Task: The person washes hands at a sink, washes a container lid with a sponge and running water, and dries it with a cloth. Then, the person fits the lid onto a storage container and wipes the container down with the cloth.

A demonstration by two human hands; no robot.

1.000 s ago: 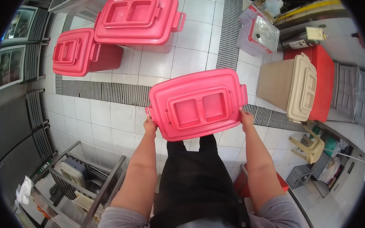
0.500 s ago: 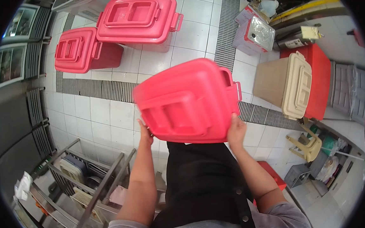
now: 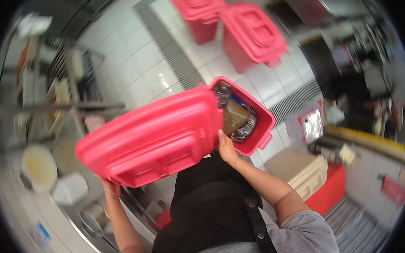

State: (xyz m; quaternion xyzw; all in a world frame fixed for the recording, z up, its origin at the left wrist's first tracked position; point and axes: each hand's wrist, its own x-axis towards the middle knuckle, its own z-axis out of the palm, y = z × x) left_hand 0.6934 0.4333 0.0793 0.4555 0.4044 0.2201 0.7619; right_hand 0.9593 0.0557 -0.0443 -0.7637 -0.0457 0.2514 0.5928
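Note:
A pink plastic bin lid (image 3: 166, 124) is tilted in front of me, clear of most of its bin's mouth. At its lower left edge my left hand (image 3: 111, 189) is closed on it, the fingers partly hidden beneath. My right hand (image 3: 227, 148) grips its right end, thumb against the edge. Behind and to the right of the lid stands the uncovered pink bin (image 3: 264, 123). Inside lie dark plastic wrapping (image 3: 245, 131) and a brownish bagged bundle (image 3: 235, 116); the lid covers part of the opening.
Two lidded pink bins (image 3: 255, 35) stand on the tiled floor (image 3: 133, 45) ahead. A beige bin (image 3: 298, 170) and a red box (image 3: 330, 186) are at right. Metal shelving (image 3: 70, 106), a white bucket (image 3: 40, 167) and a white container (image 3: 70, 188) lie left.
The lid, over the bin before, has shifted left in both hands, exposing the bin's contents. My view has turned, so the other bins appear farther right.

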